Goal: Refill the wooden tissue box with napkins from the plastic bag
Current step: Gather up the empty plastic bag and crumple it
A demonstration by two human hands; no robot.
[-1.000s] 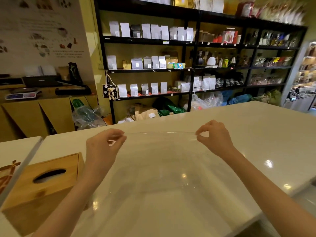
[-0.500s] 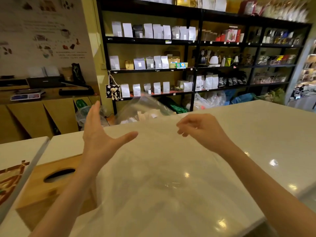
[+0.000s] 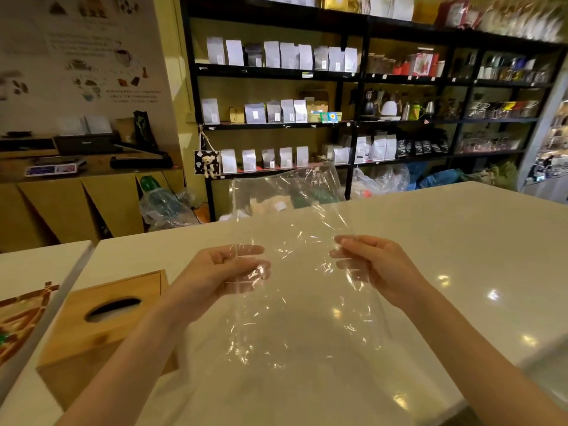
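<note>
White counter (image 3: 430,241) in front of me; wooden tissue box (image 3: 104,327) on it at my left, slot up, lid on. Clear plastic bag (image 3: 295,272) is held up over the counter between my hands, its top edge standing free above them. I see no napkins in it.

Risk: the film is thin and slick. An uneven pull may tear it or slide it out of my pinch.

Left hand (image 3: 221,272) and right hand (image 3: 372,265) are raised to one level, palms facing in, fingers curled and closed on the bag's side edges.
</note>
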